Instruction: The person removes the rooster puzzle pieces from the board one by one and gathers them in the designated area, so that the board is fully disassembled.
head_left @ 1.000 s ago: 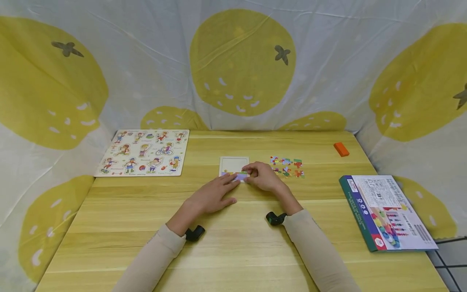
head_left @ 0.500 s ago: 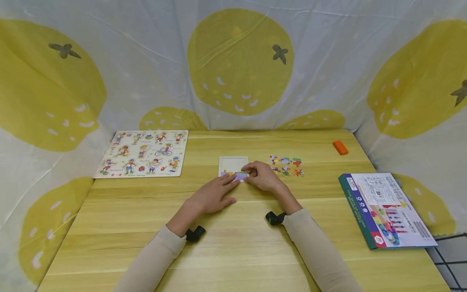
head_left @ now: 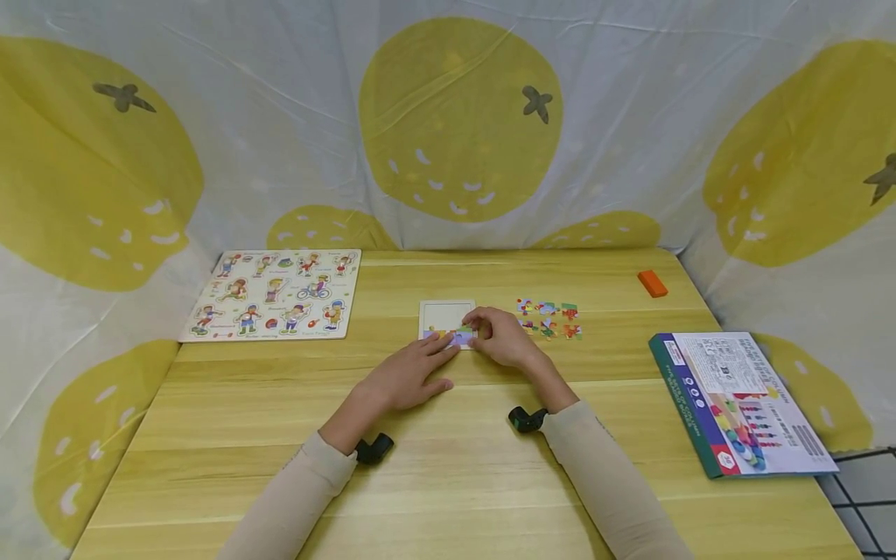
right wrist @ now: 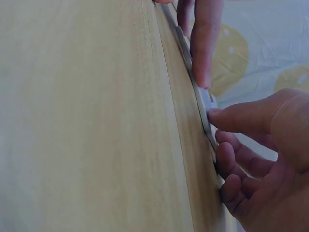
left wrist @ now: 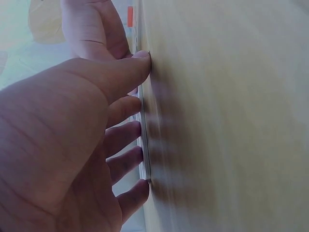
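A small square puzzle board (head_left: pixel 446 311) lies mid-table, with a row of purple and yellow jigsaw pieces along its near side. My left hand (head_left: pixel 409 372) rests its straight fingertips on the left part of this row, hiding some of it. At the row's right end, my right hand (head_left: pixel 505 334) pinches a jigsaw piece (head_left: pixel 463 330) between thumb and index finger. In the left wrist view, the left fingertips line the thin board edge (left wrist: pixel 145 154), thumb apart. The right wrist view shows the right thumb (right wrist: pixel 241 116) at the board's edge, other fingers curled.
Several loose jigsaw pieces (head_left: pixel 549 320) lie in two rows right of the board. A wooden sports-figure puzzle (head_left: pixel 273 295) is at the back left. An orange block (head_left: pixel 652 284) sits back right, and a boxed toy set (head_left: pixel 742 404) lies near the right edge.
The right thumb and index finger, with the jigsaw piece at the row's end, have shifted very slightly. The left hand stays where it was.
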### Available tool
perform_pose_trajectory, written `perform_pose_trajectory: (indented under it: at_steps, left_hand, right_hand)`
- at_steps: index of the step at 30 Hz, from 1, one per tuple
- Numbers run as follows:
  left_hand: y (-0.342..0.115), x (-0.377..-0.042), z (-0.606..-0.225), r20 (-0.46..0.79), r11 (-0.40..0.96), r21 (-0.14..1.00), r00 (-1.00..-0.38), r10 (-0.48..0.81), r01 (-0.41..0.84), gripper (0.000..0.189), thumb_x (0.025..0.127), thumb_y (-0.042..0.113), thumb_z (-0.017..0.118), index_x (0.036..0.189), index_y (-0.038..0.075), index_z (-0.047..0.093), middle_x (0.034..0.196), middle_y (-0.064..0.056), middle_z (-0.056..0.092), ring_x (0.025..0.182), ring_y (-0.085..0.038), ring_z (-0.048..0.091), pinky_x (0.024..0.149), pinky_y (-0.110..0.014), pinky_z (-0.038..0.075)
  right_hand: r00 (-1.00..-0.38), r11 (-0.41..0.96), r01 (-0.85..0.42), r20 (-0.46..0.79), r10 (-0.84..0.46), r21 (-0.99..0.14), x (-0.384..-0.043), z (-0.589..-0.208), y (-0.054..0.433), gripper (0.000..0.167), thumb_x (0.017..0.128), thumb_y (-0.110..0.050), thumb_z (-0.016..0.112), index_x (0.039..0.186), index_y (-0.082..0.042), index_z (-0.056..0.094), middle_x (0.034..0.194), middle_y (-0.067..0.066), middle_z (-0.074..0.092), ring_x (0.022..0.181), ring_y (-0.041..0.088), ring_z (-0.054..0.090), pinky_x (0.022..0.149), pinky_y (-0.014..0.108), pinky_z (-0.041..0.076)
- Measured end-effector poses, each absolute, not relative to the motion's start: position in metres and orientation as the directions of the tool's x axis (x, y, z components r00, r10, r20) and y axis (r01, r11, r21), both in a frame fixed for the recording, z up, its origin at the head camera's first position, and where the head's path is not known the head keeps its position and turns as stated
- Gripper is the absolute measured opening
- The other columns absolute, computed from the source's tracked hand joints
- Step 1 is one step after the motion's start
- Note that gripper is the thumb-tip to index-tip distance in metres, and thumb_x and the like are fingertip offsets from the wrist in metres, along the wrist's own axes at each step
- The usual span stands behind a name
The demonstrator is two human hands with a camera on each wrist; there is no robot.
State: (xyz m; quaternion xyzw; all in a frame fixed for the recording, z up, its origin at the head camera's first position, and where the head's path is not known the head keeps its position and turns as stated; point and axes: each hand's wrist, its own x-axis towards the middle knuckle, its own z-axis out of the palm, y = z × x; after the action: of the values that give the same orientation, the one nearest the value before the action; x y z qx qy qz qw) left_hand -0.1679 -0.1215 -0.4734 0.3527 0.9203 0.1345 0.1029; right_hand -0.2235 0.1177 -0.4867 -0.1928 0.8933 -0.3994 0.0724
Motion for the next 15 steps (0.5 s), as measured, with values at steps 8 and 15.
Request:
perform_pose_trajectory:
  at_steps: [8, 15]
  left_hand:
    - [-0.1207, -0.1658, -0.4740, -0.073, 0.702, 0.324, -0.723, 0.687, 0.635, 0.066, 0.106, 0.044, 0.055, 0.161, 0.013, 0.037, 0.171, -0.008, 0.026, 0.158, -0.035, 0.023, 0.127, -0.053, 0.026]
    - [-0.1205, -0.1658, -0.4749, -0.065, 0.701, 0.299, -0.719, 0.692, 0.648, 0.066, 0.107, 0.045, 0.052, 0.161, 0.011, 0.036, 0.171, -0.009, 0.025, 0.158, -0.034, 0.022, 0.127, -0.053, 0.025]
  right_hand:
    - [-0.924, 0.592, -0.254, 0.012, -0.381, -0.765, -0.2235, -0.4861, 0.1184, 0.025, 0.097, -0.009, 0.071, 0.121, -0.012, 0.070, 0.102, 0.005, 0.068, 0.080, 0.016, 0.059, 0.073, 0.030, 0.050]
    - [-0.924, 0.571, -0.245, 0.010, -0.382, -0.783, -0.2236, -0.4839, 0.1189, 0.019, 0.098, -0.010, 0.069, 0.117, -0.012, 0.071, 0.099, 0.005, 0.070, 0.080, 0.017, 0.061, 0.074, 0.031, 0.051]
